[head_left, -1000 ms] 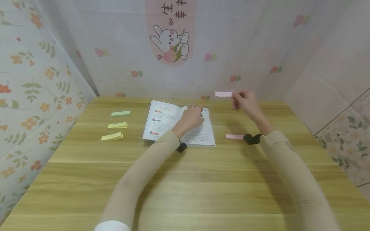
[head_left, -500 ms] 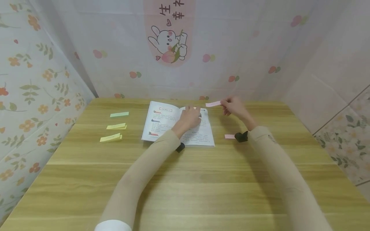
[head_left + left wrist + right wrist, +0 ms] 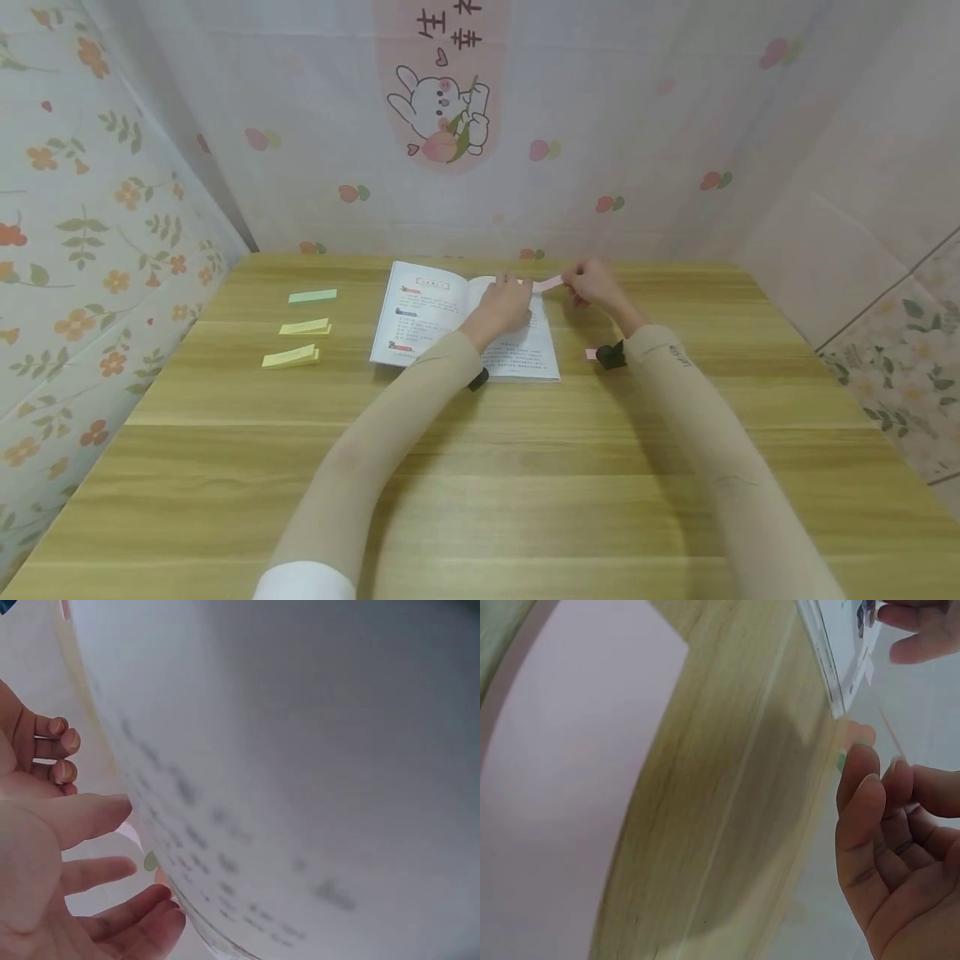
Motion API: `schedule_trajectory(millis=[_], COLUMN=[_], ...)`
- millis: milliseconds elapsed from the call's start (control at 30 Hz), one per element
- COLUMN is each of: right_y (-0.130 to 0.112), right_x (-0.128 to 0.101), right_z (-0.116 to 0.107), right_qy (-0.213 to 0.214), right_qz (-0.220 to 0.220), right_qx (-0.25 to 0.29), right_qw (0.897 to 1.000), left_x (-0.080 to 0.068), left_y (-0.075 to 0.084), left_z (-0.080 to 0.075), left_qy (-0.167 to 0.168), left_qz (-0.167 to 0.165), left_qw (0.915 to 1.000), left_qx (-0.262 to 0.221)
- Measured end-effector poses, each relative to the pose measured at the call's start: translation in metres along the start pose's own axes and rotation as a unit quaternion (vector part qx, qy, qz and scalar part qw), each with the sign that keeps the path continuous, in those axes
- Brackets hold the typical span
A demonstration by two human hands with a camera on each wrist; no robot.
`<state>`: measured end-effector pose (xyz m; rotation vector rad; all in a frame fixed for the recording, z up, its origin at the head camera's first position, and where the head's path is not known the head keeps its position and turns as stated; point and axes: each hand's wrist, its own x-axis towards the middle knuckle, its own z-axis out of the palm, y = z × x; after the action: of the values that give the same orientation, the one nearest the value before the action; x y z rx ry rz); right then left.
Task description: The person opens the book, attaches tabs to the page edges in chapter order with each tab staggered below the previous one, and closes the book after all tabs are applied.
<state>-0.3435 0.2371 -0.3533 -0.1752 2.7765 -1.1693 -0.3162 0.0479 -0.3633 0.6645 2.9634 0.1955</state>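
An open book point(image 3: 517, 360) with printed pages lies on the table, and my left hand point(image 3: 501, 310) rests on the upper part of its right page. In the left wrist view the fingers point(image 3: 94, 876) look fairly straight, close to the page. My right hand point(image 3: 595, 285), just off the book's upper right corner, pinches one end of a pink sticky strip point(image 3: 551, 284). The strip's other end reaches the page's top corner beside the left fingertips; whether it touches the page I cannot tell. In the right wrist view, the strip shows thin and edge-on beyond the pinching fingertips point(image 3: 900, 780).
Another pink strip or pad point(image 3: 591, 354) lies right of the book, partly hidden by the black wrist camera point(image 3: 611, 355). On the left lie a green strip point(image 3: 312, 296) and two yellow sticky-note pads point(image 3: 305, 327). A printed curtain point(image 3: 315, 125) hangs behind the table point(image 3: 480, 517).
My right hand has moved left and down with the pink strip, from above the table's far edge to the book's upper right corner. The left hand stays on the page, shifted slightly right.
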Motion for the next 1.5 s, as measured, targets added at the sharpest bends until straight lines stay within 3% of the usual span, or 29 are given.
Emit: schedule_trajectory(millis=[500,733,900,1000,1167,1300,1500], right_y=[0.007,0.011,0.012,0.007,-0.001,-0.003,-0.007], right_x=[0.003,0.003,0.001,-0.001,-0.003,-0.003,-0.004], right_z=[0.001,0.004,0.004,0.007,0.017,0.025,0.03], right_qy=[-0.007,-0.003,0.02,0.03,0.005,-0.033,-0.08], right_qz=[-0.032,-0.026,-0.026,-0.064,-0.158,-0.177,-0.14], right_qx=[-0.067,-0.059,-0.105,-0.175,-0.273,-0.286,-0.305], right_qw=[0.997,0.998,0.994,0.982,0.949,0.941,0.938], left_x=[-0.004,-0.006,-0.005,-0.005,-0.006,-0.005,-0.003], left_y=[0.002,0.0,-0.001,-0.002,-0.003,-0.004,-0.004], left_z=[0.001,0.003,0.004,0.004,0.003,0.005,0.007], left_qy=[-0.056,-0.059,-0.06,-0.059,-0.058,-0.059,-0.056], left_qz=[-0.007,-0.013,-0.012,-0.01,-0.011,-0.008,-0.014], left_qw=[0.9983,0.9981,0.9981,0.9982,0.9982,0.9981,0.9982], left_qx=[0.018,0.005,-0.004,-0.006,-0.006,-0.011,-0.013])
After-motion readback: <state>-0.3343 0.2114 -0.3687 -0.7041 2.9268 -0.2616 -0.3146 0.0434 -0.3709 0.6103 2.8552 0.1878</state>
